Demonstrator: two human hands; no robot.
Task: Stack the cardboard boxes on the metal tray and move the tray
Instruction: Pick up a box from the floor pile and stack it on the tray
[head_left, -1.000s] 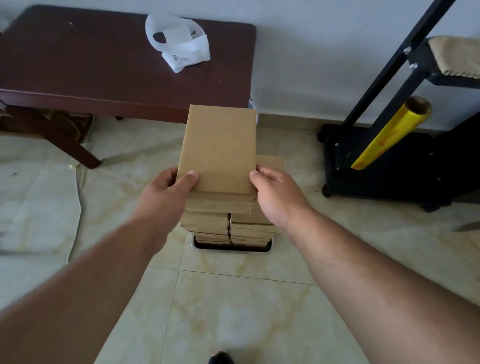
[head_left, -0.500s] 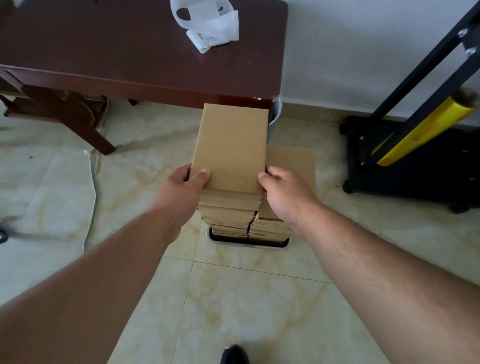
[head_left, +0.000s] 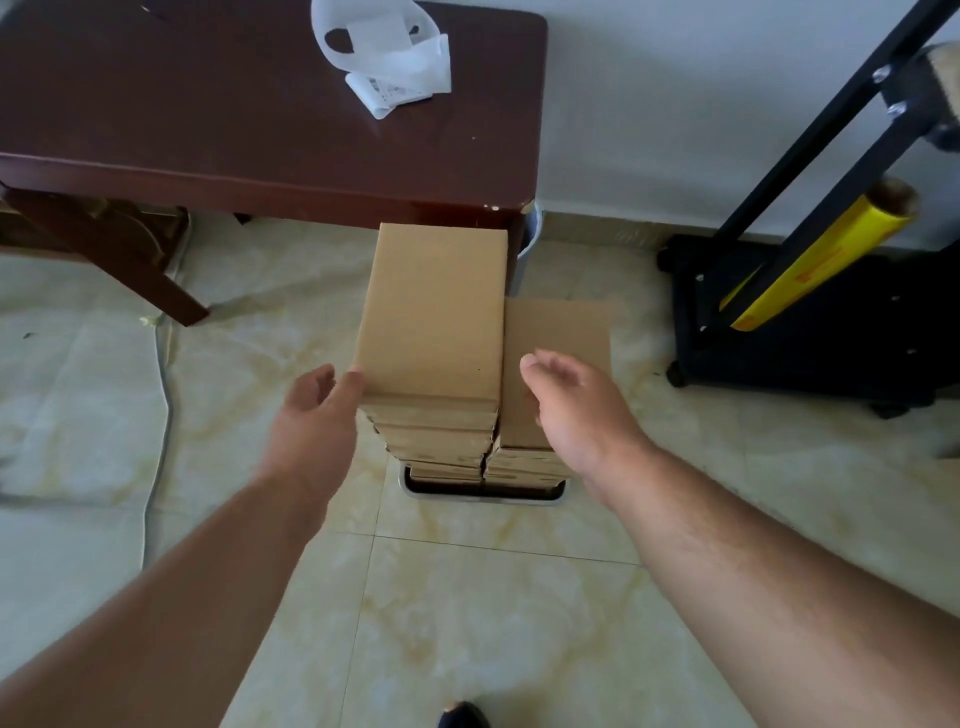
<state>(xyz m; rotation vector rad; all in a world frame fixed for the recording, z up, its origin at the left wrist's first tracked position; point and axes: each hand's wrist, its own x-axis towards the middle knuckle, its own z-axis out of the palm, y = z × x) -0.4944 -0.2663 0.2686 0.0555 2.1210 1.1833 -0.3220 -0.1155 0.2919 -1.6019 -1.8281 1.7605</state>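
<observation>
The top box (head_left: 434, 317), gripped half a second ago, has been released onto the taller left stack on the tray (head_left: 480, 492), both hands (head_left: 317, 410) (head_left: 576, 410) now loosely open beside it, so stacking seems nearly finished.

Dark brown wooden table (head_left: 218, 104) bearing a white plastic bag (head_left: 384, 57); yellow film roll (head_left: 826, 254) on black metal stand (head_left: 810, 332).

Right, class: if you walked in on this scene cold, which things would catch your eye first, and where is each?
First, the two stacks of cardboard boxes on the metal tray on the tiled floor, the left stack taller. Next, the left hand and right hand, open on either side of the taller stack. Then the yellow roll leaning in the black frame at right.
</observation>
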